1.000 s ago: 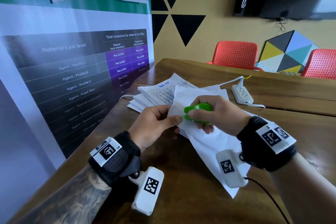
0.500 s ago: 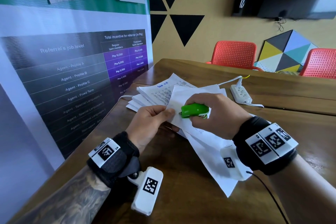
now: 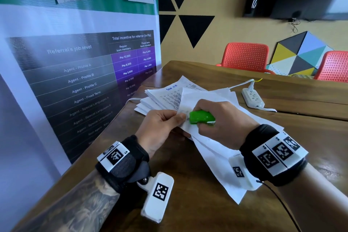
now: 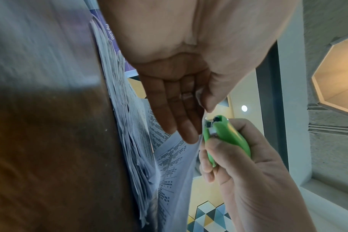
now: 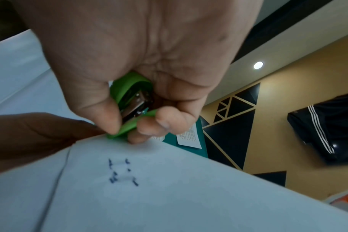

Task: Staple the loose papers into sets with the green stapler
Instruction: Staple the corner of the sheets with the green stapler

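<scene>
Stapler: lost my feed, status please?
Right hand grips stapler at sheet corner. Left hand pinches sheets. Nothing in the way.

Stapler (image 3: pixel 201 117) was bright green with a silver metal magazine. Held sheets (image 3: pixel 216 149) were white, black print on the underside; paper stack (image 3: pixel 162 98) was white with black text and a small blue heading. Table (image 3: pixel 216 213) was dark brown woodgrain. Power strip (image 3: pixel 253 98) was white. Chairs (image 3: pixel 245 56) were red-orange with a perforated dot pattern. Wall (image 3: pixel 231 32) was mustard yellow with black triangles; the geometric panel (image 3: pixel 299 54) was grey, yellow, teal, pale blue and white triangles. Poster (image 3: pixel 81 73) was dark grey with purple cells and white lettering, green band above. Wristbands (image 3: pixel 122 164) were black, carrying white tags with black square codes.
</scene>
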`<state>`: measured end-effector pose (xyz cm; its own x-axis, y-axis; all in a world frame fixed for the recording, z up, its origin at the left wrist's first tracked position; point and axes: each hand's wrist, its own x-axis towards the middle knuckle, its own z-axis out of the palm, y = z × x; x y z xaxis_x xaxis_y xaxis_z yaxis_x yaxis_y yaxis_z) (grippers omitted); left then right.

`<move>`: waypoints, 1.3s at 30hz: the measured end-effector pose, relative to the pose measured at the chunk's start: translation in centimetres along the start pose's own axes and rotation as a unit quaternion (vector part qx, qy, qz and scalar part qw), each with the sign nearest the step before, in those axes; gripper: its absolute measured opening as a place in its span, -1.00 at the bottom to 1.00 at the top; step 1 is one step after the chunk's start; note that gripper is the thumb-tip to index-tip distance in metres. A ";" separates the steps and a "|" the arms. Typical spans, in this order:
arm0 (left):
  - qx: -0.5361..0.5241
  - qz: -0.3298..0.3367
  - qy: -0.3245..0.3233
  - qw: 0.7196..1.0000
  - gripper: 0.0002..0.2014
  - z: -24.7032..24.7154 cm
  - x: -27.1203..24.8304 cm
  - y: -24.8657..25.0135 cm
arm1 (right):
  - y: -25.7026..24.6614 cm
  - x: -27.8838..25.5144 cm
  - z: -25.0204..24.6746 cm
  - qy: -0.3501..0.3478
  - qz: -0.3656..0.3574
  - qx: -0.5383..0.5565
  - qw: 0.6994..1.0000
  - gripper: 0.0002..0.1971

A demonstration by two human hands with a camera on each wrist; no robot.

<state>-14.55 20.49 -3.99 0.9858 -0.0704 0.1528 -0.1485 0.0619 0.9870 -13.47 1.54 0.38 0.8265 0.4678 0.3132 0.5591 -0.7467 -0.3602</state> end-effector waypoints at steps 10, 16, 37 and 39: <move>-0.084 -0.069 0.009 0.994 -0.77 0.2 0.0 0.4 | -0.2 0.1 0.3 0.030 -0.072 -0.067 0.995 -0.75; -0.017 -0.011 0.003 1.000 -0.73 0.6 -0.3 0.1 | -0.2 -0.2 -0.5 -0.004 0.006 0.000 1.000 -0.84; -0.089 -0.089 0.006 0.992 -0.80 0.4 -0.4 0.9 | 0.0 -0.1 -0.1 0.044 -0.064 -0.017 0.997 -0.78; -0.054 -0.057 0.020 0.997 -0.76 0.6 -0.4 0.8 | 0.0 -0.2 -0.3 0.032 -0.038 -0.006 0.999 -0.80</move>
<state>-15.10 19.97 -3.28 0.9984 -0.0439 0.0363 -0.0287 0.1630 0.9862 -13.69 1.32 0.57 0.7753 0.4923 0.3956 0.6191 -0.7161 -0.3224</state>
